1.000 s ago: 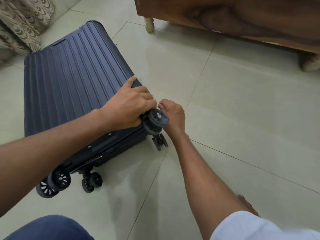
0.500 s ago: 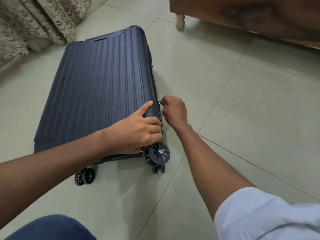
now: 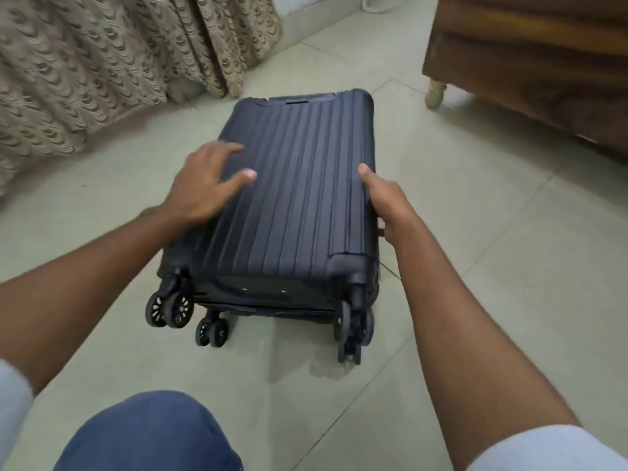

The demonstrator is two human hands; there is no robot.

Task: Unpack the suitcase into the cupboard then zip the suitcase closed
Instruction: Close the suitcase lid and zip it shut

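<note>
Suitcase [image 3: 299,205]: rigid ribbed shell, closed, flat on floor; likely light, slick. Left hand [image 3: 204,185] fingers spread at 9 o'clock; right hand [image 3: 385,202] gripping 3 o'clock edge.

Suitcase [image 3: 299,198] lies flat on the floor [image 3: 475,266] dead ahead, wheels [image 3: 176,309] toward me. My left hand [image 3: 207,185] rests on its lid at 10 o'clock, my right hand [image 3: 384,202] on its 3 o'clock edge. Curtain [image 3: 102,69] crowds 10–11 o'clock, hem close to the case's far left corner. Wooden furniture [image 3: 543,62] and its leg [image 3: 435,93] block 1–2 o'clock. Open tile at 3–5 and 8–9 o'clock. My knee [image 3: 153,433] sits at 6–7.
</note>
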